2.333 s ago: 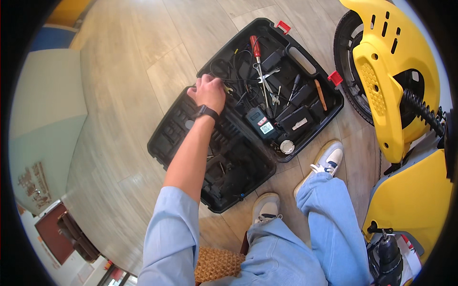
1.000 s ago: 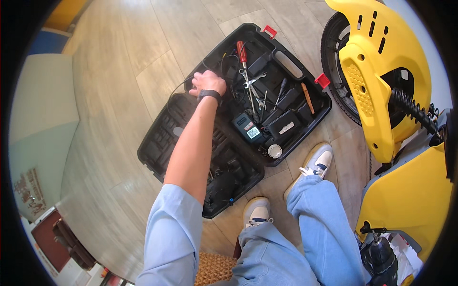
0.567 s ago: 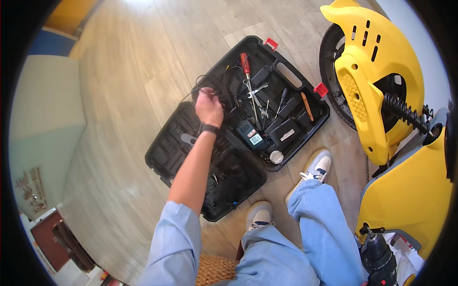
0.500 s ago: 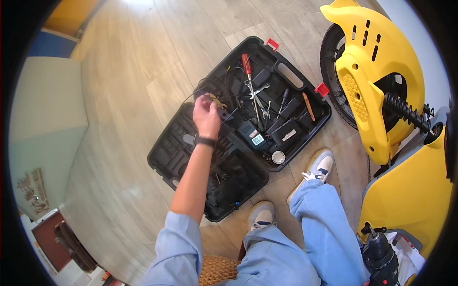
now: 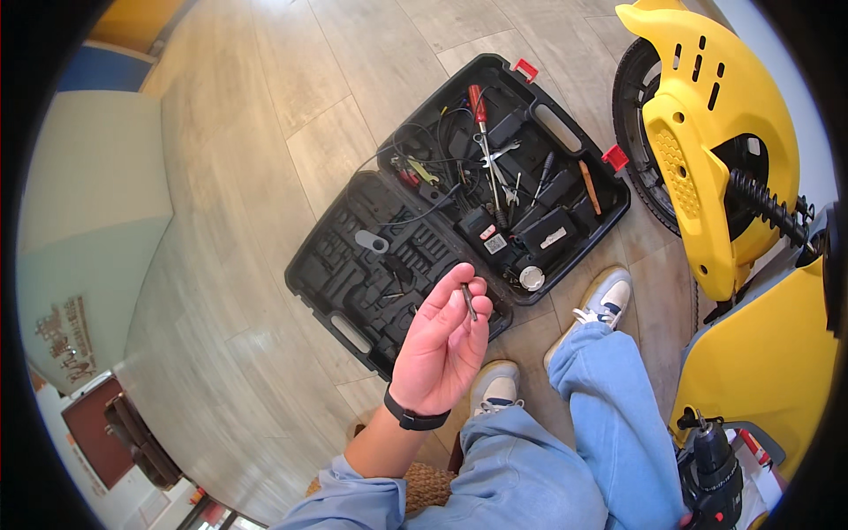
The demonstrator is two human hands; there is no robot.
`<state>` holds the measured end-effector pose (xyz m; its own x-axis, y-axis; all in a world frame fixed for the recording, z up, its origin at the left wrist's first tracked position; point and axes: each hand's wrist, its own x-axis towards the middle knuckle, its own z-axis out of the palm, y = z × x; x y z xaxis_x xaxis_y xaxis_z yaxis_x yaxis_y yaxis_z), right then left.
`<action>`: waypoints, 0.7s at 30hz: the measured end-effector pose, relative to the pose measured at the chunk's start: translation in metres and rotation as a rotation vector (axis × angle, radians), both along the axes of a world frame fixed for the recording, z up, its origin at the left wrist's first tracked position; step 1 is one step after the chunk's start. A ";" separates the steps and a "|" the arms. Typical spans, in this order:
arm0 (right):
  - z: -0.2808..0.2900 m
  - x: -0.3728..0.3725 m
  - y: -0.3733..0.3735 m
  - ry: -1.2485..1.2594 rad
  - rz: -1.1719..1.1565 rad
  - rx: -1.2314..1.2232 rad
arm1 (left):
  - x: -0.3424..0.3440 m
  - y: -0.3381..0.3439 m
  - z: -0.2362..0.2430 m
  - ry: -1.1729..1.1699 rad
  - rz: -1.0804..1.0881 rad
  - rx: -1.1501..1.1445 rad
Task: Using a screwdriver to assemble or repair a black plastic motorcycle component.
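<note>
My left hand (image 5: 437,344) is turned palm up above the near edge of an open black toolcase (image 5: 329,243), pinching a small dark metal bit (image 5: 469,301). At the lower right a black cordless drill (image 5: 712,468) points upward; a sliver of my right hand (image 5: 684,520) shows gripping it low at the frame's edge. In the case lie a red-handled screwdriver (image 5: 477,102), spanners (image 5: 501,155), tangled cables, yellow-and-red-handled tools (image 5: 426,171), a wooden-coloured stick (image 5: 590,186) and a white round disc (image 5: 532,278).
A yellow two-wheeler (image 5: 745,353) with a black tyre and coil spring stands along the right. My shoes (image 5: 606,300) rest on a wood-look floor (image 5: 238,265). A woven seat (image 5: 428,486) is beneath me. A pale wall (image 5: 97,159) and some furniture are at the left.
My left hand has come out of the case's far part toward me, turned palm up, with a small bit now showing between its fingers.
</note>
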<state>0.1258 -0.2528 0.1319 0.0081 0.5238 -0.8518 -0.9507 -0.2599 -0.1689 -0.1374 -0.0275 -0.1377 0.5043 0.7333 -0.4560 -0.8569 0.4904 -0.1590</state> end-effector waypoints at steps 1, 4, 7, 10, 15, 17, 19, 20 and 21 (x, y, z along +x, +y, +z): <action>0.001 0.000 0.000 -0.002 0.000 0.000 | 0.000 -0.001 0.002 -0.002 0.000 0.000; 0.000 -0.002 0.000 -0.023 -0.015 0.007 | 0.003 -0.003 0.007 0.004 -0.019 0.009; -0.003 0.000 0.002 -0.011 -0.011 0.008 | 0.005 -0.003 0.011 -0.026 0.007 -0.055; -0.001 0.001 0.003 -0.011 0.012 -0.023 | 0.009 -0.001 0.016 -0.023 0.021 -0.069; 0.001 0.003 0.002 -0.005 0.028 -0.035 | 0.019 -0.006 0.022 0.779 -0.003 0.421; -0.001 0.003 0.001 0.001 0.019 -0.014 | 0.025 -0.006 0.018 1.246 0.130 0.757; -0.003 0.003 -0.001 0.002 0.009 0.006 | 0.028 -0.008 0.018 1.364 0.160 0.855; -0.003 0.002 -0.002 0.005 0.001 0.015 | 0.028 -0.009 0.018 1.363 0.161 0.855; -0.004 0.002 -0.003 0.007 -0.006 0.022 | 0.027 -0.010 0.018 1.389 0.126 0.872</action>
